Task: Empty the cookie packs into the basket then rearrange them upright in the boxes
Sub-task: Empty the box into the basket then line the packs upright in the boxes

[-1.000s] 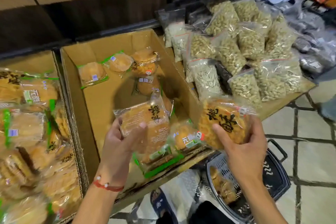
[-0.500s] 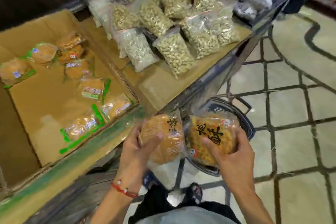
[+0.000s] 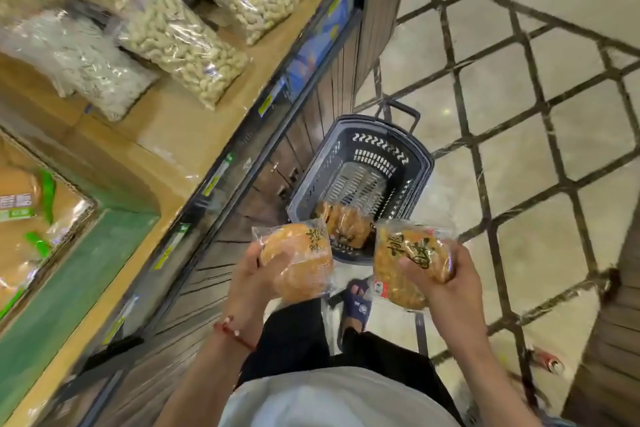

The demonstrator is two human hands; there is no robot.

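My left hand [image 3: 254,274] grips a clear pack of golden cookies [image 3: 301,263] with black characters on it. My right hand [image 3: 446,284] grips a second, similar cookie pack [image 3: 401,253]. Both packs hang just above the near end of a dark plastic basket [image 3: 367,156] that stands on the floor. One cookie pack [image 3: 346,224] lies inside the basket at its near end. At the far left, part of a cardboard box [image 3: 86,215] shows, with green-trimmed cookie packs [image 3: 20,204] in it.
A shelf at the upper left carries clear bags of peanuts [image 3: 180,42] and white seeds [image 3: 86,66]. Price labels run along the shelf edge [image 3: 221,173]. Tiled floor [image 3: 519,97] spreads to the right. My foot in a blue sandal [image 3: 358,305] stands beside the basket. A can [image 3: 550,362] lies on the floor.
Both hands carried their cookie packs out of the box, over the shelf edge and down over the basket. The view swung right and down toward the floor.
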